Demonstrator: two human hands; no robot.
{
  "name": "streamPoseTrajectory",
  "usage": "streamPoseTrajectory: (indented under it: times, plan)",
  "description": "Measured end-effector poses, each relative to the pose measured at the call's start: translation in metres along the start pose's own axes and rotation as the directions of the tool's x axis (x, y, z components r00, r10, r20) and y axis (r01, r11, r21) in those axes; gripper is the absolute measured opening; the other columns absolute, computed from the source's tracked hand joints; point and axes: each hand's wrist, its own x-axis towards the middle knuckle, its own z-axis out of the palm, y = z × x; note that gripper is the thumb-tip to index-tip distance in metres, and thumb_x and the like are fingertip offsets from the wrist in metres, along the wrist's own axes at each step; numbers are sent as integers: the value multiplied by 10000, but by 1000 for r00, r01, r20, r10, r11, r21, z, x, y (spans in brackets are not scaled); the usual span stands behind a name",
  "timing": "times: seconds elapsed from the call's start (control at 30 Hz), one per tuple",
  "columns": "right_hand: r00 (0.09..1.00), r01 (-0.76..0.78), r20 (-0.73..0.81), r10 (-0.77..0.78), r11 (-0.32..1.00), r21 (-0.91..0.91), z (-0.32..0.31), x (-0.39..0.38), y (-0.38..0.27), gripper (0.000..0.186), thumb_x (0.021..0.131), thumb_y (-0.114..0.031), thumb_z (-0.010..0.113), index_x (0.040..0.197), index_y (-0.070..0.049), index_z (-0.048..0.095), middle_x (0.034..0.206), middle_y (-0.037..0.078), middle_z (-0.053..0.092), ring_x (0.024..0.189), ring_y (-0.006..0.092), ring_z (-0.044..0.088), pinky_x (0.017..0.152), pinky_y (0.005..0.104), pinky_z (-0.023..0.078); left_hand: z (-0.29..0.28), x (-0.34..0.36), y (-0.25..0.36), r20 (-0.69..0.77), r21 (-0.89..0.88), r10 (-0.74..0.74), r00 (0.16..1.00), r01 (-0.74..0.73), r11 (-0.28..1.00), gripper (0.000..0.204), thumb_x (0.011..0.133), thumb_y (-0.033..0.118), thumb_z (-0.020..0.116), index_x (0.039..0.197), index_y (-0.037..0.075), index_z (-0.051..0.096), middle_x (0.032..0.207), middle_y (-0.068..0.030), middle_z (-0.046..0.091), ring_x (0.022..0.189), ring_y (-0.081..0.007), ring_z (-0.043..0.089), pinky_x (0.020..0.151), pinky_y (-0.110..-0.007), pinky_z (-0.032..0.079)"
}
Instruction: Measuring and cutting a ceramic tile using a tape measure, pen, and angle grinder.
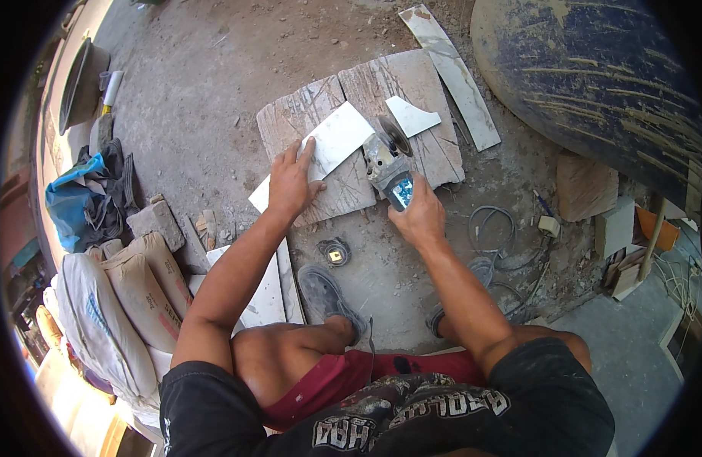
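Note:
A white marbled tile (342,139) lies slantwise on two scored, reddish-grey slabs (328,199). My left hand (291,186) rests on the tile with fingers spread and thumb apart, near its lower left part. In my right hand (421,215) is an angle grinder (383,161), gripped round its body. Its dark disc (394,135) stands on edge just beyond the tile's right end; whether it touches the tile or spins I cannot tell. Right of the disc, a smaller white tile piece (412,116) with a curved notch lies on the right slab.
A long tile strip (457,84) lies beyond the slabs, beside a big dark mud-streaked tub (587,68). A tape measure (335,254) sits near my left shoe (326,293). A grey cable (492,217) loops at right. Filled sacks (141,289) and another tile (265,301) are at left.

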Motion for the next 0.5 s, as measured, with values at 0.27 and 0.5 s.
streamPoseTrajectory:
  times: [0.27, 0.5]
  plan:
    - [995, -74, -52, 84, 983, 169, -31, 2, 1, 773, 681, -262, 831, 1319, -14, 473, 1118, 274, 668, 1026, 458, 652, 899, 497, 510, 5, 0, -6, 3, 7, 0, 1000, 0, 1000, 994, 730, 216, 872, 1574, 155, 352, 1554, -183, 401, 1349, -419, 444, 1155, -451, 368]
    - [986, -29, -155, 64, 976, 215, -51, 0, 7, 788, 670, -245, 850, 1311, 13, 471, 1096, 256, 673, 1013, 405, 668, 910, 458, 512, 7, 1, -13, -69, -31, 17, 997, -19, 999, 1017, 707, 222, 887, 1570, 149, 354, 1530, -197, 436, 1364, -395, 452, 1164, -447, 360]
